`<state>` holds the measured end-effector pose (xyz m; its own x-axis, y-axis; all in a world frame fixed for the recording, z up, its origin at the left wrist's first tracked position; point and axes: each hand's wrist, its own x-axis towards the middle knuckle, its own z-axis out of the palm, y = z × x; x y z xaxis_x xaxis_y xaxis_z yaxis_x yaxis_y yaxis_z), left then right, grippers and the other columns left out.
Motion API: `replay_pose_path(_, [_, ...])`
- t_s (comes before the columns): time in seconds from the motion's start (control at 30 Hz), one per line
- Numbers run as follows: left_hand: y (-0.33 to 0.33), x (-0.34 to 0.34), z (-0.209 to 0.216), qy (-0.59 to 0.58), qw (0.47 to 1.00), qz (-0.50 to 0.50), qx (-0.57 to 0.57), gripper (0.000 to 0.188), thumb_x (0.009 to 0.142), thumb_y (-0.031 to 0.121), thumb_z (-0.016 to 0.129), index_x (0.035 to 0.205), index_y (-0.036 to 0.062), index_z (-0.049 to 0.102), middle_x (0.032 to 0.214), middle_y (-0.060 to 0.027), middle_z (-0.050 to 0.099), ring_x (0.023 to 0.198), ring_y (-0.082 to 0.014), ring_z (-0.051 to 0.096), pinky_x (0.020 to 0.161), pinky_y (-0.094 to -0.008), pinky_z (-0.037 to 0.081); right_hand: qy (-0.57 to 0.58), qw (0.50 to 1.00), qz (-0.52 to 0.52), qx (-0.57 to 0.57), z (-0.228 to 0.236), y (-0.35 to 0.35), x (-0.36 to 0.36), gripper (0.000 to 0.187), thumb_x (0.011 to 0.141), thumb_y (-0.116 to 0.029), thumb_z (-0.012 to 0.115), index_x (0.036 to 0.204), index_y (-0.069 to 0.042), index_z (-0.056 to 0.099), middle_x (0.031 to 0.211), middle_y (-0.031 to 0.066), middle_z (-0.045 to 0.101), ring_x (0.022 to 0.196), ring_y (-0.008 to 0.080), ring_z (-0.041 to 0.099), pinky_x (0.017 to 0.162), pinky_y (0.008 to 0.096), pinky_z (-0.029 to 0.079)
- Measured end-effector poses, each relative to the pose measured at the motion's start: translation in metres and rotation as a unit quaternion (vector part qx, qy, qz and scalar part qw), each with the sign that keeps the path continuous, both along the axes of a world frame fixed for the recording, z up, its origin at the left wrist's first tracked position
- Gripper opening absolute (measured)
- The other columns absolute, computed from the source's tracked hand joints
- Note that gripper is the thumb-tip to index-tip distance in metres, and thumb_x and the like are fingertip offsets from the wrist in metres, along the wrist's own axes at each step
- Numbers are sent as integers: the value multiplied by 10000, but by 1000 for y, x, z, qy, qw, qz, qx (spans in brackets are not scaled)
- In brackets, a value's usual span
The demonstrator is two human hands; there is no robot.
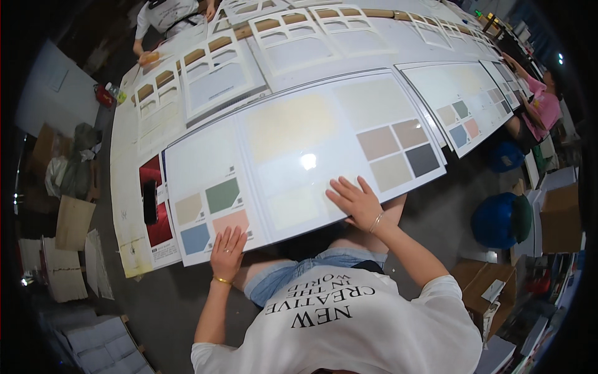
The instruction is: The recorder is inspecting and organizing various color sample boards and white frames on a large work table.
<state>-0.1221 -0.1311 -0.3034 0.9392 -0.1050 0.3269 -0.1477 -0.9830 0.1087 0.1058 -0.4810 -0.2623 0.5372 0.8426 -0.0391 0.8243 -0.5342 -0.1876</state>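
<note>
Through my feed, the board lies face up on the desk, its near edge overhanging toward the lap. My left hand lays its fingers by the pink swatch; with the thumb hidden, I can't tell whether it grips. My right hand is spread flat on the board. I judge the visible swatches done; the white frames lie beyond, apart. What's left, I can't tell.

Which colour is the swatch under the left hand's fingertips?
The swatch is salmon pink; the head view shows it best.
</note>
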Motion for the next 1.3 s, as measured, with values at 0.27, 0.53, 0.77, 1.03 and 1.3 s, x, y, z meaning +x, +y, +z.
replay_pose_path(0.27, [7,-9,4,40,999,7,-18,521,774,215,676,1283,119,617,1421,-94,543,1319,-329,495,1096,-509,359,-37,997,-26,57,-19,13,-14,977,639,-336,819,1499,-235,366,1591,35,302,1464,240,286,1157,544,222])
replay_pose_path(0.53, [3,51,40,54,996,-31,-56,388,811,283,654,1163,121,675,1155,-66,632,1103,-268,579,1055,-514,347,-24,997,-39,60,-20,13,-15,1009,655,-394,802,1523,-238,312,1601,39,270,1467,238,259,1153,539,219])
replay_pose_path(0.77, [-16,205,60,-36,988,-149,-25,379,746,120,738,1118,158,677,1127,-52,638,1107,-246,586,1032,-493,379,-16,995,-36,90,-20,15,-15,1037,626,-343,809,1527,-244,306,1598,39,280,1457,215,287,1127,518,265])
replay_pose_path(1.03, [22,434,62,-3,1000,-9,19,273,765,127,730,1028,165,668,1038,-34,632,1082,-246,565,971,-403,400,28,998,-27,43,-8,11,-13,1066,571,-326,855,1509,-290,349,1577,-9,331,1431,205,333,1100,517,292])
replay_pose_path(1.3, [32,538,57,135,980,103,103,335,728,185,762,1051,164,677,1136,-47,611,1154,-245,539,981,-403,398,-52,994,-54,80,-24,13,-17,706,705,-304,665,1399,-306,533,1476,-37,487,1354,165,439,1093,503,282])
